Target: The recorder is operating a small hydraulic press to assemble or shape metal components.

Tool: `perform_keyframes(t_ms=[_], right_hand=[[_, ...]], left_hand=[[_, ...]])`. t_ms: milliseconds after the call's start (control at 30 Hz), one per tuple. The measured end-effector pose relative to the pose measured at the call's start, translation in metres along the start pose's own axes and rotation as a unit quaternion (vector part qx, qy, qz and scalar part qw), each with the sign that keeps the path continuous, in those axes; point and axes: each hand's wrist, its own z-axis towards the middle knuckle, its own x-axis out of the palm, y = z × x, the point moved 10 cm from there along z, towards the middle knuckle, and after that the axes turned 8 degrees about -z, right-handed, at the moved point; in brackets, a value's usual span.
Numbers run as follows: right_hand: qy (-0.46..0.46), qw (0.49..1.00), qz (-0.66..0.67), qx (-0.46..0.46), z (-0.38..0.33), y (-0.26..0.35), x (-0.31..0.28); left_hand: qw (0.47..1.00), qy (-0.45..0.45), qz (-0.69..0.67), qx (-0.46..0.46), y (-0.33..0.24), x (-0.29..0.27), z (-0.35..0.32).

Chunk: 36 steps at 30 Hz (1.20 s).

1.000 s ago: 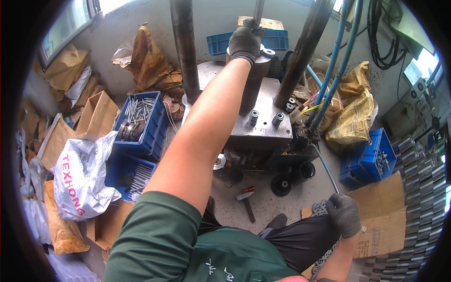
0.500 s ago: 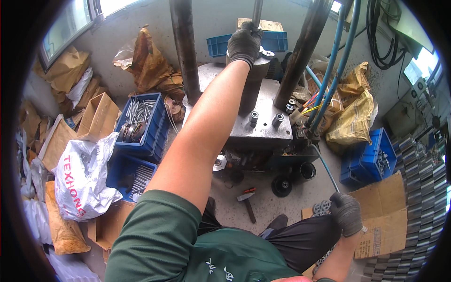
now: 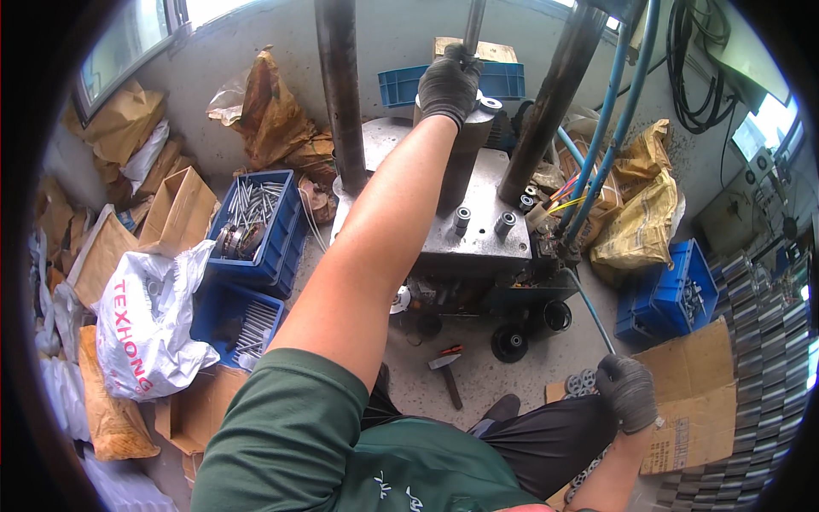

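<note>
My left hand (image 3: 450,84), in a dark glove, reaches over the thick steel cylinder (image 3: 461,166) of a press. Its fingers are closed at the lower end of an upright metal rod (image 3: 475,27); what they grip is hidden. Beside that hand, a small roller with a ringed end (image 3: 490,105) stands on the cylinder's top. Two more rollers, a left one (image 3: 461,222) and a right one (image 3: 505,224), stand on the press's steel plate (image 3: 444,242). At the lower right, my gloved right hand (image 3: 628,394) is wrapped round the end of a long thin lever (image 3: 590,311).
Thick dark posts (image 3: 339,94) flank the cylinder. Blue hoses (image 3: 616,119) hang at right. A hammer (image 3: 447,375) and a black round part (image 3: 510,343) lie on the floor. Blue crates of metal rods (image 3: 256,209) stand left; flattened cardboard (image 3: 691,401) lies right.
The whole view has shifted slightly. Both hands keep nearly the same places, the left at the rod's lower end and the right on the lever.
</note>
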Motion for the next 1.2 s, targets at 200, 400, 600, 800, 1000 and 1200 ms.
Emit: perform_keyframes(t_ms=[200, 400, 600, 800, 1000, 1200], right_hand=[[0.006, 0.997, 0.081, -0.009, 0.004, -0.006, -0.005], [0.023, 0.994, 0.106, -0.01, 0.011, -0.011, -0.012], [-0.036, 0.989, 0.138, -0.031, 0.02, -0.011, -0.03], [-0.015, 0.991, 0.131, -0.031, 0.016, -0.006, -0.03], [0.057, 0.991, 0.116, -0.036, 0.017, -0.014, -0.012], [-0.333, 0.932, 0.015, -0.145, 0.061, -0.005, -0.11]], left_hand=[[1.0, -0.004, -0.009, 0.006, -0.001, -0.001, -0.001], [1.0, -0.013, 0.0, 0.022, -0.004, -0.002, -0.002], [1.0, -0.003, 0.004, 0.0, 0.0, -0.001, -0.001], [1.0, -0.018, 0.008, 0.019, -0.005, -0.004, -0.002], [1.0, -0.007, -0.005, 0.005, -0.002, -0.002, -0.001], [1.0, -0.01, 0.007, 0.028, -0.002, -0.001, 0.0]])
